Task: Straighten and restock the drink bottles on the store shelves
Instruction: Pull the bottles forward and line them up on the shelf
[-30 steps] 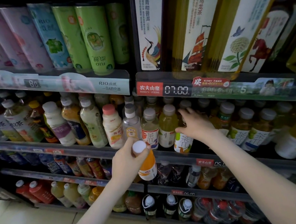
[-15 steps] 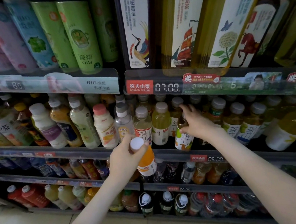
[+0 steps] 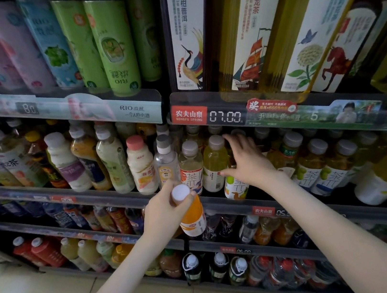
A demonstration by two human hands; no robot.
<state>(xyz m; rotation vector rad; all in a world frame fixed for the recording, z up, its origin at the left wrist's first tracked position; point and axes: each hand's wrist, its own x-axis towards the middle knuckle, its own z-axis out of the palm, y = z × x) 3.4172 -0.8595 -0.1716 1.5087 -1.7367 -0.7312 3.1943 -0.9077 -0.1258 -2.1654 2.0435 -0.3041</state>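
While my left hand grips the orange bottle, my right hand rests splayed on a tea bottle; I judge restocking in hand, and the next move needs a cleared slot.

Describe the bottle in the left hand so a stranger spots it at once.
Find the price strip reading 07.00. Just below and left of it, the left hand grips an orange bottle by its neck. Unlike its neighbours, it is held in the air, and it has a white cap over orange drink.
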